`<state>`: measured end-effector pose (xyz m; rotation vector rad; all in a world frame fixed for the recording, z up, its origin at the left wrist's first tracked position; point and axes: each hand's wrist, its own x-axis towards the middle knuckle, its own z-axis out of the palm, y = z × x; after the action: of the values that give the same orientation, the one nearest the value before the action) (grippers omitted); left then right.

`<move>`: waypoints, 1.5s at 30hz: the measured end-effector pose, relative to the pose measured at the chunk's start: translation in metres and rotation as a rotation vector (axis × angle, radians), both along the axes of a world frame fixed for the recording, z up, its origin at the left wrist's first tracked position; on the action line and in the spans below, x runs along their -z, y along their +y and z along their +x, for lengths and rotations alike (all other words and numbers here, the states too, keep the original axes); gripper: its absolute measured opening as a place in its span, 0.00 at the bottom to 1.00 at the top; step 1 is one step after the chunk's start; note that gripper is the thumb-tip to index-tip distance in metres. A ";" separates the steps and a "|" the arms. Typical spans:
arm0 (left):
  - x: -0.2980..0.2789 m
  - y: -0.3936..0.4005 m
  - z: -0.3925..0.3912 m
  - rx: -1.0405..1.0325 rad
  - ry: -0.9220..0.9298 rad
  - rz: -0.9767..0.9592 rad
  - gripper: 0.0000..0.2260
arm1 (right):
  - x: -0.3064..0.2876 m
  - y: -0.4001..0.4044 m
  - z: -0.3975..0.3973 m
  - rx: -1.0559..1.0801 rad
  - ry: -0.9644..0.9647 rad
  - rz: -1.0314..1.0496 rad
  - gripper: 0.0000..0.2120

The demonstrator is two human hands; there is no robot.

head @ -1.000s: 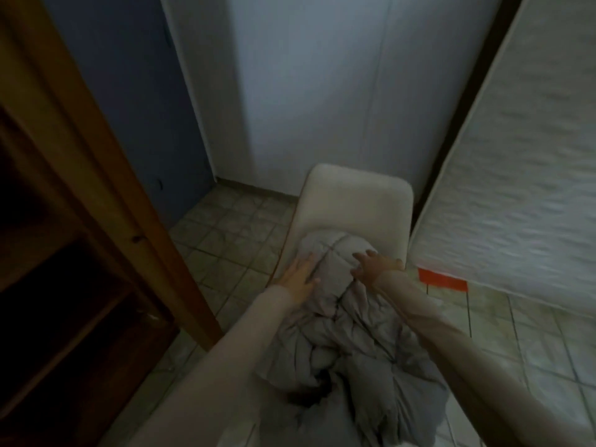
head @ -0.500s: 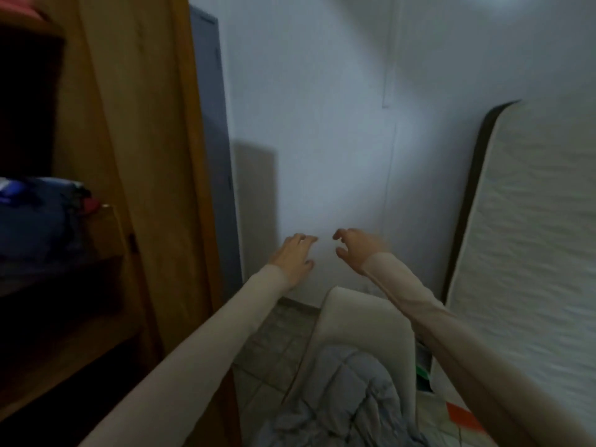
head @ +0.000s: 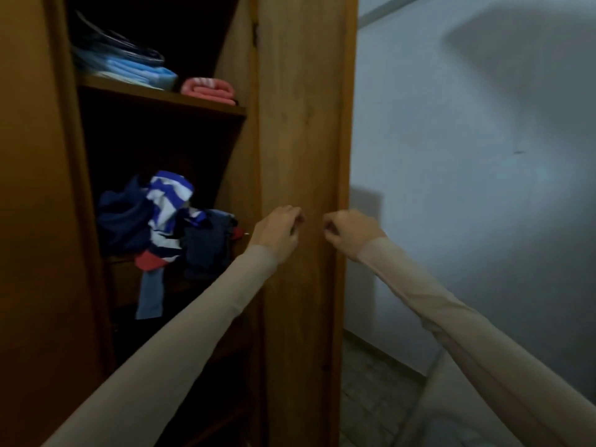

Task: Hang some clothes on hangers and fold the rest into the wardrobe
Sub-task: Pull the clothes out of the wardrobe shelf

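- Left hand [head: 280, 232] raised before wardrobe door [head: 303, 156], fingers curled, holding nothing.
- Right hand [head: 350, 232] just beside it, curled into loose fist, also bare.
- Left of left hand: rumpled clothes [head: 161, 221] heaped on middle shelf.
- Above those: folded pink towel [head: 208, 89] and blue stack [head: 129, 64] on upper shelf [head: 161, 97].

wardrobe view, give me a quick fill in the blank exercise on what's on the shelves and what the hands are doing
1. The folded pink towel lies on the ____ shelf of the wardrobe.
2. The pile of crumpled clothes sits one shelf ____ the towel.
3. Left hand and right hand are curled and hold ____.
4. Both arms wear ____ sleeves.

Missing words: upper; below; nothing; beige
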<state>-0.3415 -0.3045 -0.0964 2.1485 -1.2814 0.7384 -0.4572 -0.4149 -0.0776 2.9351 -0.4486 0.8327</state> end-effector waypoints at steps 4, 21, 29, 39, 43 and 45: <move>-0.009 0.059 0.045 -0.188 0.026 -0.004 0.12 | -0.003 0.038 0.051 -0.119 0.030 0.021 0.10; -0.010 0.204 0.252 -0.496 0.129 -0.025 0.14 | 0.002 0.115 0.285 -0.244 0.089 0.203 0.10; 0.000 0.195 0.318 -0.504 0.087 0.065 0.16 | 0.004 0.118 0.379 -0.294 0.019 0.297 0.20; -0.020 0.170 0.407 -0.728 0.041 0.243 0.33 | -0.023 0.120 0.501 -0.348 -0.019 0.533 0.41; -0.021 0.156 0.431 -0.905 0.022 0.413 0.41 | -0.017 0.120 0.542 -0.334 0.051 0.595 0.47; -0.022 0.150 0.440 -0.960 0.013 0.523 0.46 | -0.011 0.116 0.559 -0.313 0.100 0.588 0.48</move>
<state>0.0981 -0.1543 -0.0743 3.2190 -0.3621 0.7717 0.1023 -0.2994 -0.0661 3.6436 -0.2611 0.6593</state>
